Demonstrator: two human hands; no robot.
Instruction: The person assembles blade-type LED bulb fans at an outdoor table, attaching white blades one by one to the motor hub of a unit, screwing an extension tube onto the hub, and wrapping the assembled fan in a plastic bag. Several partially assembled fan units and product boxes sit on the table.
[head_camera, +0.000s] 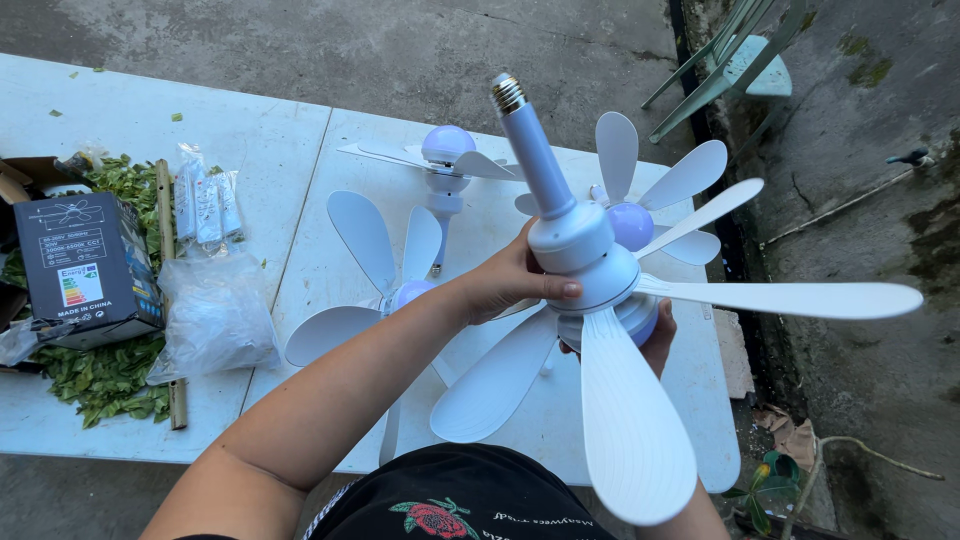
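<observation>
I hold a white bulb-socket fan lamp (575, 245) upside down over the white table (250, 140), its screw base pointing up and away. My left hand (510, 282) grips the round white housing from the left, thumb across it. My right hand (655, 335) cups the purple dome underneath and is mostly hidden by the long white blades. Several blades fan out toward me and to the right.
Three more fan lamps lie on the table: one (445, 160) at the back, one (385, 290) under my left arm, one (640, 195) at the right. A dark cardboard box (85, 265), clear plastic bags (210, 310) and green leaves (105, 375) sit left. A green chair (735, 60) stands beyond.
</observation>
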